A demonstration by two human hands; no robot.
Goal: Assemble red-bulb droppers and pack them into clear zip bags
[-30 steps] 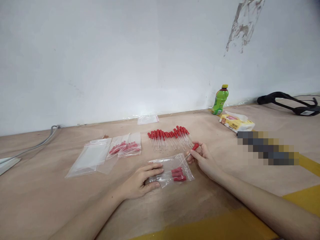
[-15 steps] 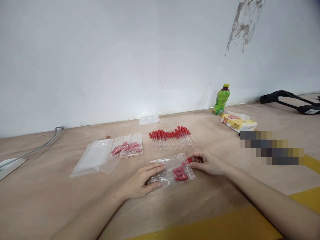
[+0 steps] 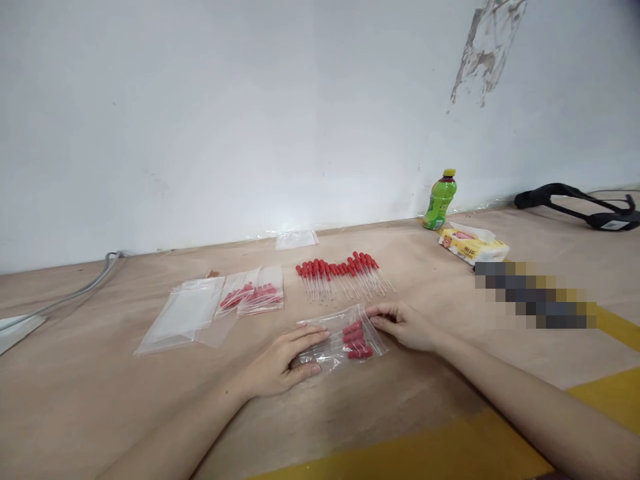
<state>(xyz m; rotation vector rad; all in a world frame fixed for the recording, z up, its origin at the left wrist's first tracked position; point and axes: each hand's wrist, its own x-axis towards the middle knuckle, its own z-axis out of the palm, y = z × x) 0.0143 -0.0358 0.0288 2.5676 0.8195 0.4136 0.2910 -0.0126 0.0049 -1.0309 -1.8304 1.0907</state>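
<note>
In front of me lies a clear zip bag (image 3: 333, 343), with several red-bulbed droppers (image 3: 356, 340) inside, their bulbs toward the right end. My left hand (image 3: 287, 357) rests on the bag's left part, fingers stretched out and thumb apart. At the bag's right end, the index finger and thumb of my right hand (image 3: 400, 325) are closed at the mouth edge; the exact contact is hard to see. Just behind the bag is a row of loose droppers (image 3: 343, 270), red bulbs facing the wall and thin clear stems toward me.
To the left lie filled zip bags (image 3: 260, 300) with red bulbs and a stack of flat clear bags (image 3: 183, 313). Another clear bag (image 3: 296, 240) lies by the wall. A green bottle (image 3: 440, 202), a tissue pack (image 3: 473, 245) and a black frame-like object (image 3: 565, 203) are at right; a grey cable (image 3: 95, 287) runs left.
The dropper that my right hand held at the bag's mouth now lies inside with the others. My right fingers remain at the bag's edge; my left hand has barely moved.
</note>
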